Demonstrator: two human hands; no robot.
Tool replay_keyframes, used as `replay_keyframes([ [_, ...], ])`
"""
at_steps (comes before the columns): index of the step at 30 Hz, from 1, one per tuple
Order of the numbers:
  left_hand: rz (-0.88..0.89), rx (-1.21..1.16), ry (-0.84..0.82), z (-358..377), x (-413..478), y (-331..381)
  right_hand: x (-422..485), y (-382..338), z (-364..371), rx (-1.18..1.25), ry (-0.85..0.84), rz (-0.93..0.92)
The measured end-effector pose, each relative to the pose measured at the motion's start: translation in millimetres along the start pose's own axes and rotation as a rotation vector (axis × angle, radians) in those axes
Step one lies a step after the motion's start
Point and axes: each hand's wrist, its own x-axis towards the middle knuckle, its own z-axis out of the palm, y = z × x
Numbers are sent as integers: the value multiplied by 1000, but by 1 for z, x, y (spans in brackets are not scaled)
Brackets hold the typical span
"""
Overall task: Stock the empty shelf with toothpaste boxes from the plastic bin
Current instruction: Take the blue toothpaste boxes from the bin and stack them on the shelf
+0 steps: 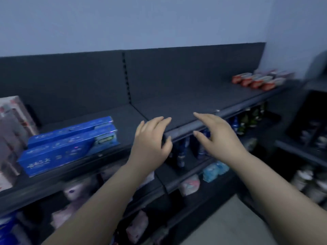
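Your left hand (152, 138) and right hand (215, 134) reach over the front lip of the dark top shelf (185, 103), fingers loose and spread, both released and grasping nothing. The blue toothpaste boxes (69, 145) lie together on that shelf to your left, and red boxes (258, 80) sit at its far right end

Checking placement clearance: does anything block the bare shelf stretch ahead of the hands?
Nothing visible does. The shelf is bare between the blue boxes at left and the red boxes far right. The left hand and right hand are empty at its front edge.
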Motion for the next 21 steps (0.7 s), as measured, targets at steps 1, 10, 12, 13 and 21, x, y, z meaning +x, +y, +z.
replay_keyframes([
  [1,22,-45,-36,14,0,17,-17,16,-13,-28,7,42],
  [10,250,-227,-278,116,-11,216,-190,136,-139,-217,66,395],
  [12,288,-277,-303,134,-19,261,-229,156,-165,-229,80,472],
  [13,304,-304,-320,144,-25,283,-250,165,-177,-229,92,510],
  [21,470,-475,-461,211,-66,441,-396,220,-257,-340,144,789],
])
